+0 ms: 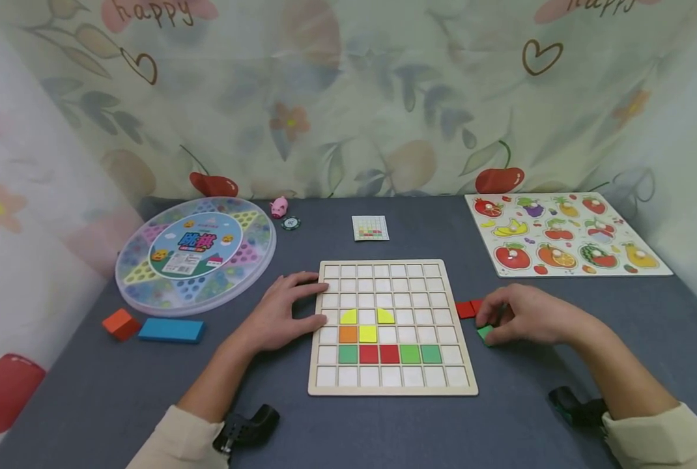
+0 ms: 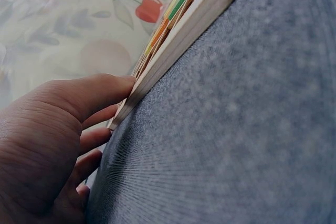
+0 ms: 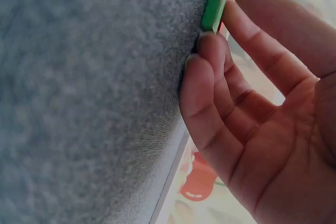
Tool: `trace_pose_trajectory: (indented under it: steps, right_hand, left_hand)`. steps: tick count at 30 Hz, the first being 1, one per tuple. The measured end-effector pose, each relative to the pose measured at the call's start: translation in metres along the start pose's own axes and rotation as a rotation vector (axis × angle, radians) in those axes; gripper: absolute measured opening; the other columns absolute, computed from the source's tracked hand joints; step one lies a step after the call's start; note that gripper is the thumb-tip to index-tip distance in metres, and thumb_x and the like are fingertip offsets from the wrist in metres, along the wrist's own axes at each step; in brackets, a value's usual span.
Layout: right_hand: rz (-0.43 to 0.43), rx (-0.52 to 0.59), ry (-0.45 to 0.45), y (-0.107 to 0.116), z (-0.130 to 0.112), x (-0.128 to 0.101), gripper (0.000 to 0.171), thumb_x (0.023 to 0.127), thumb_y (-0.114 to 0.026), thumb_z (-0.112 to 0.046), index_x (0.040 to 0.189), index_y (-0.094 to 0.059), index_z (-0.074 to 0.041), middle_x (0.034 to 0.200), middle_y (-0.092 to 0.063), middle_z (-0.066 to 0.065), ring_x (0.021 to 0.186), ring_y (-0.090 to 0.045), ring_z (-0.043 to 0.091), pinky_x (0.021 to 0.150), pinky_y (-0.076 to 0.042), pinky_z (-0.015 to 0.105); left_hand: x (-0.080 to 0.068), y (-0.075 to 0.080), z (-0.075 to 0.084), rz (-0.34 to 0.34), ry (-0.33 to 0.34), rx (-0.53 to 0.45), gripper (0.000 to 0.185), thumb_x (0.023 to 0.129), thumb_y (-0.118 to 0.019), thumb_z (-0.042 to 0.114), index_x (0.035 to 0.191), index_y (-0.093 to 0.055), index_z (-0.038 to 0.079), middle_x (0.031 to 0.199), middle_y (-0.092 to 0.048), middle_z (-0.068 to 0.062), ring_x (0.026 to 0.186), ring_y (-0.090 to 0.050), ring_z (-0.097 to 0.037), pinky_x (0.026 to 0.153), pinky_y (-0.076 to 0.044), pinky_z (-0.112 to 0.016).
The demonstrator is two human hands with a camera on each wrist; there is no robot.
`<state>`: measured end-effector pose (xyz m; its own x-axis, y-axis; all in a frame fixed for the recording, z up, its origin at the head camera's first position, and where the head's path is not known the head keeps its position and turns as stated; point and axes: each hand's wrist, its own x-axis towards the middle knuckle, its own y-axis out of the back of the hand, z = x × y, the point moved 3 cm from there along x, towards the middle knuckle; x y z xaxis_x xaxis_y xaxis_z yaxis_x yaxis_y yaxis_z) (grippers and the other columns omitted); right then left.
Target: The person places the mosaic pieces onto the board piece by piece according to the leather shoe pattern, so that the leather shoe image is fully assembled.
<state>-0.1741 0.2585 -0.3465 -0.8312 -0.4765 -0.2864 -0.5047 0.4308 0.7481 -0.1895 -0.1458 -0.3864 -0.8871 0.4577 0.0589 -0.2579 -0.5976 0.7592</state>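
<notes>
A wooden grid board (image 1: pixel 393 394) lies flat in the middle, holding yellow, orange, red and green pieces in some of its squares. My left hand (image 1: pixel 281 311) rests at the board's left edge, thumb and fingers extended and touching its rim; the left wrist view shows the thumb on the board's side (image 2: pixel 173 56). Right of the board, my right hand (image 1: pixel 527 314) has curled fingers and pinches a green tile (image 3: pixel 214 3) at the table surface. Red tiles (image 1: pixel 464 310) lie between that hand and the board, partly hidden by the fingers.
Behind the board lies a small pattern card (image 1: pixel 370 228). At left are a round Chinese checkers box (image 1: pixel 255 277), an orange block (image 1: pixel 121 324), a blue block (image 1: pixel 171 330), a pink pig (image 1: pixel 279 207) and a chip (image 1: pixel 291 223). A fruit puzzle board (image 1: pixel 565 236) lies at back right.
</notes>
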Motion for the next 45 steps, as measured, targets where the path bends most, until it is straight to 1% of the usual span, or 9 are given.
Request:
trace_pose_trajectory:
  steps: [4, 10, 16, 19, 23, 29, 36, 41, 45]
  right_hand:
    - [-0.029, -0.006, -0.012, -0.002, -0.002, 0.0, 0.022, 0.081, -0.085, -0.018, 0.098, -0.072, -0.014, 0.094, -0.063, -0.001, 0.079, -0.057, 0.015, 0.066, -0.05, 0.026]
    - [-0.047, -0.027, -0.022, -0.003, -0.007, 0.003, 0.021, 0.082, -0.085, -0.018, 0.092, -0.066, -0.015, 0.083, -0.059, -0.003, 0.074, -0.056, 0.015, 0.063, -0.047, 0.027]
    - [-0.039, 0.07, 0.051, 0.0, -0.011, 0.002, 0.019, 0.088, -0.081, -0.021, 0.092, -0.065, -0.011, 0.075, -0.061, 0.0, 0.065, -0.058, 0.014, 0.06, -0.051, 0.028]
    - [-0.044, 0.117, 0.045, 0.002, -0.014, 0.004, 0.018, 0.09, -0.079, -0.022, 0.095, -0.066, -0.01, 0.076, -0.062, 0.001, 0.064, -0.059, 0.015, 0.06, -0.052, 0.029]
    - [-0.037, 0.164, 0.025, 0.003, -0.02, 0.011, 0.019, 0.092, -0.078, -0.022, 0.101, -0.068, -0.009, 0.08, -0.064, 0.004, 0.068, -0.061, 0.018, 0.063, -0.054, 0.03]
    - [-0.029, 0.213, 0.046, 0.003, -0.035, 0.025, 0.022, 0.093, -0.077, -0.021, 0.107, -0.071, -0.006, 0.088, -0.066, 0.007, 0.072, -0.063, 0.021, 0.067, -0.058, 0.032]
    - [-0.062, 0.185, 0.092, 0.0, -0.057, 0.042, 0.016, 0.093, -0.077, -0.019, 0.103, -0.072, -0.007, 0.078, -0.065, 0.005, 0.07, -0.061, 0.02, 0.066, -0.056, 0.031]
    - [-0.112, 0.173, 0.1, -0.007, -0.071, 0.052, 0.014, 0.092, -0.077, -0.019, 0.1, -0.074, -0.009, 0.08, -0.065, 0.004, 0.07, -0.06, 0.02, 0.065, -0.054, 0.031]
    - [-0.147, 0.189, 0.122, -0.015, -0.08, 0.062, 0.012, 0.092, -0.077, -0.018, 0.099, -0.074, -0.008, 0.083, -0.067, 0.004, 0.073, -0.061, 0.02, 0.067, -0.056, 0.032]
  left_hand:
    - [-0.001, 0.0, 0.0, -0.002, -0.002, 0.007, 0.059, 0.094, -0.075, 0.032, 0.148, -0.059, 0.015, 0.159, -0.044, -0.015, 0.149, -0.035, -0.039, 0.128, -0.009, -0.063]
    - [0.0, 0.0, 0.0, -0.008, 0.01, 0.009, 0.059, 0.094, -0.074, 0.032, 0.148, -0.059, 0.015, 0.159, -0.043, -0.014, 0.15, -0.034, -0.038, 0.128, -0.01, -0.062]
    - [0.001, 0.0, 0.001, -0.01, 0.017, 0.007, 0.059, 0.093, -0.074, 0.033, 0.148, -0.059, 0.016, 0.16, -0.043, -0.013, 0.15, -0.034, -0.037, 0.128, -0.009, -0.062]
    - [0.001, 0.0, 0.001, -0.007, 0.012, 0.008, 0.059, 0.093, -0.074, 0.033, 0.147, -0.059, 0.016, 0.159, -0.043, -0.014, 0.15, -0.034, -0.038, 0.128, -0.01, -0.062]
    - [0.001, -0.001, -0.001, -0.001, 0.007, 0.004, 0.059, 0.093, -0.074, 0.033, 0.147, -0.059, 0.015, 0.159, -0.044, -0.014, 0.15, -0.034, -0.038, 0.128, -0.01, -0.063]
    - [0.001, -0.001, -0.002, 0.003, -0.004, 0.007, 0.058, 0.093, -0.074, 0.032, 0.147, -0.06, 0.014, 0.158, -0.044, -0.015, 0.149, -0.035, -0.039, 0.127, -0.011, -0.064]
    - [0.001, 0.001, 0.0, 0.001, 0.005, -0.001, 0.059, 0.093, -0.074, 0.032, 0.147, -0.059, 0.015, 0.159, -0.044, -0.014, 0.15, -0.034, -0.038, 0.128, -0.009, -0.062]
    - [0.001, 0.0, -0.002, 0.003, -0.009, 0.0, 0.058, 0.094, -0.074, 0.032, 0.147, -0.059, 0.014, 0.159, -0.044, -0.015, 0.15, -0.035, -0.039, 0.128, -0.009, -0.063]
    - [0.001, 0.0, -0.002, -0.002, -0.01, -0.002, 0.058, 0.094, -0.074, 0.033, 0.147, -0.059, 0.014, 0.158, -0.044, -0.015, 0.149, -0.035, -0.039, 0.128, -0.01, -0.063]
